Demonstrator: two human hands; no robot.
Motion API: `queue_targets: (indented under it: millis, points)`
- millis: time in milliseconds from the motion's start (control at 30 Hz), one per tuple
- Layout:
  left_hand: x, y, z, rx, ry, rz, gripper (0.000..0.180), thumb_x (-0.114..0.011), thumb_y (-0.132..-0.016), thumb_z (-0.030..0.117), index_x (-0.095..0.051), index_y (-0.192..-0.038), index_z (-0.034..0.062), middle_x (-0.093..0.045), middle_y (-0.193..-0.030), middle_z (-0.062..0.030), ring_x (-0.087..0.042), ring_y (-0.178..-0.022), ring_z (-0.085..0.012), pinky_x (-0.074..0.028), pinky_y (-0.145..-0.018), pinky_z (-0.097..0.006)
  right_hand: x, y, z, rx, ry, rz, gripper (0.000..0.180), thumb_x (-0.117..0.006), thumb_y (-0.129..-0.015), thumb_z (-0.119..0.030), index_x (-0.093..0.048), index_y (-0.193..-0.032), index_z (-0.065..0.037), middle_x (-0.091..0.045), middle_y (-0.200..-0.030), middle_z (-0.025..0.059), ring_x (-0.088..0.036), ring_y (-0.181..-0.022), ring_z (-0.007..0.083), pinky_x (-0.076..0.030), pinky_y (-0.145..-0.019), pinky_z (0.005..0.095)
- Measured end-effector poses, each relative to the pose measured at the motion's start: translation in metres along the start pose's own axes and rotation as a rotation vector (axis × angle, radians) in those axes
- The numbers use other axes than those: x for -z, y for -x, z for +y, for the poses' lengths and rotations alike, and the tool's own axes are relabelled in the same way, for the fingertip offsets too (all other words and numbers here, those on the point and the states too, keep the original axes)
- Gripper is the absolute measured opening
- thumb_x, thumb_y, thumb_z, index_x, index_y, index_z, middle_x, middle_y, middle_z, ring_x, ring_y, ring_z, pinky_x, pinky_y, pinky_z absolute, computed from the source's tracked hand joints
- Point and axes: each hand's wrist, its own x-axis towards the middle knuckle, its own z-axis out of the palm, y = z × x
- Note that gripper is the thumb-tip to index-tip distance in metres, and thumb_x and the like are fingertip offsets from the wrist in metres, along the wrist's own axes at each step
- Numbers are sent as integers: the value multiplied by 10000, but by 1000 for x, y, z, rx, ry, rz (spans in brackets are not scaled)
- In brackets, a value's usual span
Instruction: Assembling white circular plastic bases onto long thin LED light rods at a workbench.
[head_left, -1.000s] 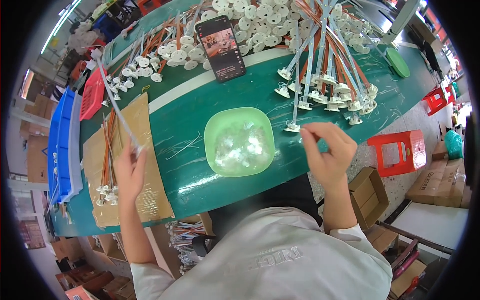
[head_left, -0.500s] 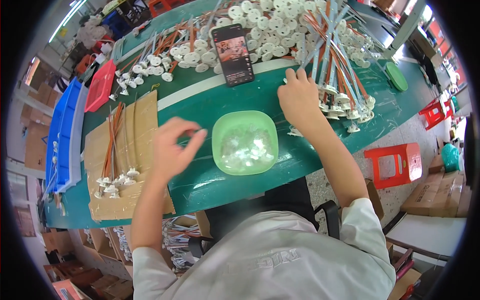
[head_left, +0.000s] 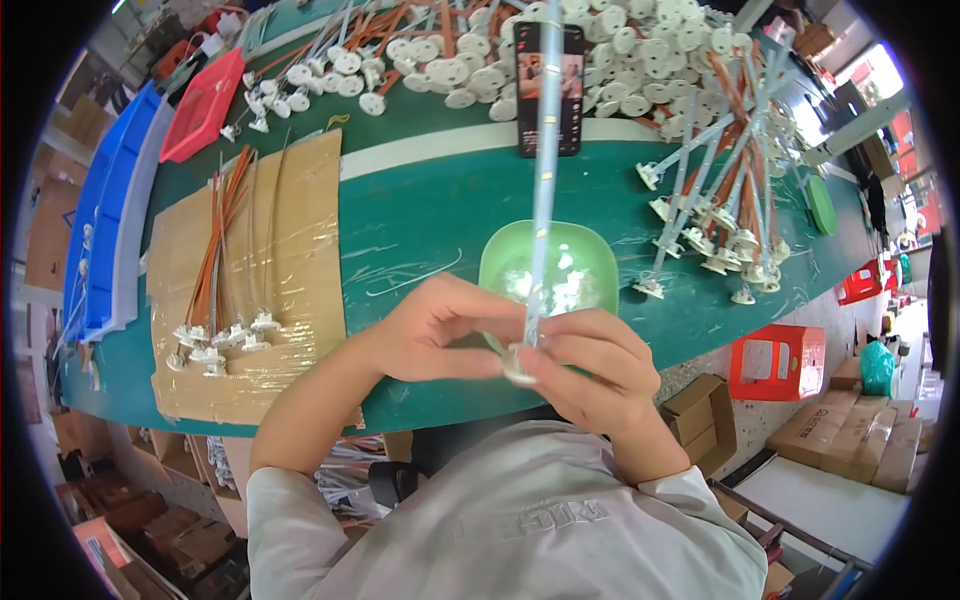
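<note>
In front of my body I hold an LED strip (head_left: 544, 180), a narrow pale light bar with a white round base (head_left: 518, 368) at its lower end. It stands up from my hands, passing in front of the phone and the bowl. My right hand (head_left: 605, 365) is closed, pinching the strip just above and at its base. My left hand (head_left: 435, 335) is closed too, its thumb and fingertips at the base's left side. A small translucent piece shows by the left fingertips. Just beyond my hands sits a light green bowl (head_left: 490, 262) of small clear pieces.
A cardboard sheet (head_left: 310, 210) at the left carries several strips. Right of the bowl lies a bundle of strips (head_left: 715, 215). A phone (head_left: 565, 140) stands before a pile of white round bases (head_left: 625, 60). Red (head_left: 205, 110) and blue trays (head_left: 100, 240) line the left; a red stool (head_left: 775, 365) is right.
My right hand has come from the bundle to the front of my body, bringing an LED strip. My left hand has moved right and met it at the base. The view has shifted.
</note>
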Motion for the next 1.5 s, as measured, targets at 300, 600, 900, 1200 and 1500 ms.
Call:
queue_targets:
  millis: [300, 600, 900, 1200, 1500]
  points:
    - [-7, 2, -10, 60, 388, -38, 573, -785, -780, -138, -616, -1320, -48, -666, -1291, -162, -660, -1148, -219, -541, -1005, -416, -5, 10, 4, -83, -152, -26, 310, -763, -734, 64, -731, -1038, 12, -734, -975, 129, -742, -952, 310, -590, -648, 342]
    - [-5, 6, -15, 151, 291, -27, 604, -831, -722, -146, -633, -1285, -53, -702, -1218, -153, -690, -1093, -210, -574, -951, -393, 2, 16, 5, -86, -197, -69, 251, -695, -743, 76, -749, -984, 34, -749, -961, 131, -748, -958, 309, -592, -647, 338]
    - [-8, 3, -15, 73, 263, -36, 572, -815, -747, -140, -628, -1281, -57, -696, -1218, -148, -685, -1111, -222, -571, -975, -414, 1, 9, -1, -69, -164, -38, 256, -729, -710, 71, -758, -960, 22, -756, -950, 145, -754, -939, 290, -588, -634, 326]
    - [-5, 9, -20, 205, 241, -25, 629, -886, -730, -22, -603, -1289, -73, -689, -1215, -166, -665, -1145, -258, -541, -986, -423, -8, 11, -7, -145, -101, 79, 335, -709, -628, 92, -749, -951, 14, -763, -908, 133, -766, -882, 274, -623, -691, 316]
    - [-9, 1, -20, 124, 516, -141, 590, -758, -793, -140, -527, -1335, -97, -670, -1216, -204, -684, -1129, -307, -554, -1013, -515, 11, 9, -2, -241, -279, -110, 254, -741, -734, 112, -743, -979, 47, -761, -938, 136, -755, -937, 288, -638, -768, 348]
